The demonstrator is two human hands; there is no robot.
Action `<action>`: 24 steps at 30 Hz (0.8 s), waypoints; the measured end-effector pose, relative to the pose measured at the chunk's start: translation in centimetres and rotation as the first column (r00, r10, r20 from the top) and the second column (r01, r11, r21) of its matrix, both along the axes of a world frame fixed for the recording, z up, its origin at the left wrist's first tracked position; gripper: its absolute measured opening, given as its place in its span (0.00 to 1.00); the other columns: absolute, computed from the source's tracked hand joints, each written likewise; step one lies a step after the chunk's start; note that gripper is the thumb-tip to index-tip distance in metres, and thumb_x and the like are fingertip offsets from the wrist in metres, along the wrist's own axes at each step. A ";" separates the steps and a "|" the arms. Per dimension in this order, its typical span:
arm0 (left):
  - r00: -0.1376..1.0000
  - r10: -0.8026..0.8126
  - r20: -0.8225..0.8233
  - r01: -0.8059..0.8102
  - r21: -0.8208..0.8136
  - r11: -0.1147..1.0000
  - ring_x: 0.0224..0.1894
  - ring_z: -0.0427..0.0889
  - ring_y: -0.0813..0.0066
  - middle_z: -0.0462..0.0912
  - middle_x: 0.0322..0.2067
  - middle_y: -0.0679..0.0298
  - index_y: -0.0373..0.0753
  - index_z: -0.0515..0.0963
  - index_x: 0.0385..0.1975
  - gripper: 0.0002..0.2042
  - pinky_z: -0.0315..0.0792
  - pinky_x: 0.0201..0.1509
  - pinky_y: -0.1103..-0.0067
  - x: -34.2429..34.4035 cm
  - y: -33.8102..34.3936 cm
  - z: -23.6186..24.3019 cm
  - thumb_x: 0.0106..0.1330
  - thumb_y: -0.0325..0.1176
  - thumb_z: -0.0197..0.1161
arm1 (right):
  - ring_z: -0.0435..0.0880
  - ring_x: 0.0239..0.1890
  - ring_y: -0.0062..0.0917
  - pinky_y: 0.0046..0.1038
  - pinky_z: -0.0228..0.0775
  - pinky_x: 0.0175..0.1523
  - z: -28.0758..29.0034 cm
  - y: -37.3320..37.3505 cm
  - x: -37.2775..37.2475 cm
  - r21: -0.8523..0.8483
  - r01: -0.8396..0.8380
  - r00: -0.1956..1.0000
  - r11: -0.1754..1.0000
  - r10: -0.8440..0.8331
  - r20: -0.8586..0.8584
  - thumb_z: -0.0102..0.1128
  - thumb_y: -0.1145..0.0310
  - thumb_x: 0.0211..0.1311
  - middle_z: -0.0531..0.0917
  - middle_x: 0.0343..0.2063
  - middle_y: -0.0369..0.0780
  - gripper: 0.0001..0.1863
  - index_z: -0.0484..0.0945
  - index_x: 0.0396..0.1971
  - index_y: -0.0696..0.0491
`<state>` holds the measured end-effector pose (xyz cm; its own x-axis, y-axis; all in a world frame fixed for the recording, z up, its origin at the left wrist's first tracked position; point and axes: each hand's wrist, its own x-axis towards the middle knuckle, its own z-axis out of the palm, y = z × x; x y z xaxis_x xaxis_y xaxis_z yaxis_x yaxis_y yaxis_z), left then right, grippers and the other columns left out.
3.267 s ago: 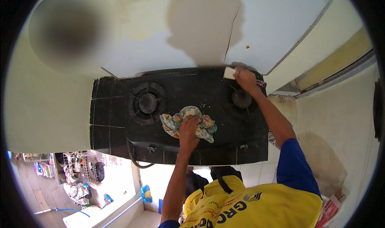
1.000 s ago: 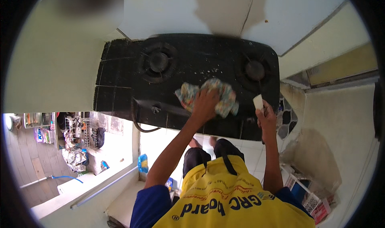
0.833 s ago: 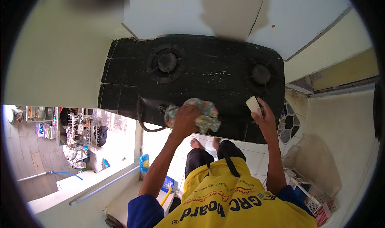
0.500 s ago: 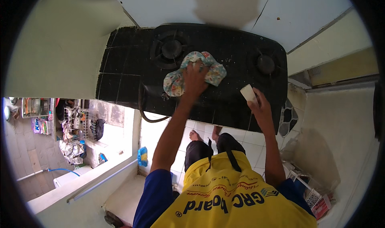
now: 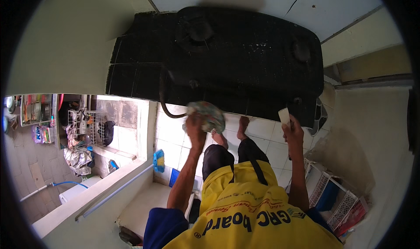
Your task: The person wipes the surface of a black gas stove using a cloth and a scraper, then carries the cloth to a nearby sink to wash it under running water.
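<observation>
At the left, a blue-and-yellow bristled broom head (image 5: 159, 160) shows near the low wall. The left hand (image 5: 195, 128) grips a bunched, multicoloured patterned cloth (image 5: 211, 113), blurred, by the front edge of the black two-burner stove (image 5: 253, 69); contact there is unclear. Further right, the right hand (image 5: 294, 131) closes on a pale, flat, rectangular piece (image 5: 284, 116) near the stove's front right corner.

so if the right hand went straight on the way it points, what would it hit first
Probably the front edge of the black counter, with the stove beyond; depth is unclear, so the right hand and its pale block might pass above.
</observation>
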<state>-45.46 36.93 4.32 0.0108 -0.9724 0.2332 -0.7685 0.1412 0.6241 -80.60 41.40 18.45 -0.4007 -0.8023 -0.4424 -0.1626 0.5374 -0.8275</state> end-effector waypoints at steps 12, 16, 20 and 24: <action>0.964 0.035 0.263 -0.017 -0.070 0.997 0.57 0.67 0.42 0.72 0.50 0.48 0.38 0.78 0.45 0.22 0.58 0.65 0.52 -8.6 -4.7 -2.8 0.45 0.23 0.61 | 0.70 0.22 0.11 0.15 0.63 0.23 -1.0 6.9 -3.2 0.037 0.107 0.994 0.994 -0.107 -0.007 0.61 0.64 0.62 0.75 0.27 0.32 0.28 0.68 0.62 0.54; 0.960 -0.209 0.187 0.208 0.024 0.978 0.62 0.63 0.39 0.72 0.52 0.53 0.42 0.80 0.43 0.16 0.64 0.58 0.52 -21.5 -0.3 -4.4 0.51 0.25 0.60 | 0.71 0.22 0.12 0.15 0.63 0.22 -1.7 7.8 -6.9 0.115 0.179 0.983 0.977 -0.183 0.029 0.62 0.65 0.62 0.75 0.27 0.32 0.29 0.67 0.63 0.53; 0.895 -0.443 0.048 0.442 0.029 0.896 0.63 0.63 0.41 0.73 0.51 0.54 0.44 0.80 0.45 0.15 0.66 0.56 0.56 -34.5 2.9 -3.8 0.56 0.27 0.58 | 0.71 0.22 0.12 0.16 0.62 0.22 -0.6 8.6 -11.6 0.082 0.164 0.986 0.983 -0.162 -0.027 0.61 0.67 0.62 0.75 0.27 0.32 0.29 0.66 0.63 0.53; 0.875 -0.483 0.017 0.479 0.110 0.871 0.64 0.61 0.43 0.71 0.51 0.56 0.44 0.78 0.48 0.18 0.66 0.56 0.57 -43.7 2.8 -1.4 0.55 0.28 0.60 | 0.68 0.21 0.11 0.16 0.61 0.23 0.9 12.3 -17.2 0.035 0.218 0.974 0.975 -0.215 -0.065 0.58 0.70 0.63 0.73 0.25 0.31 0.25 0.69 0.60 0.53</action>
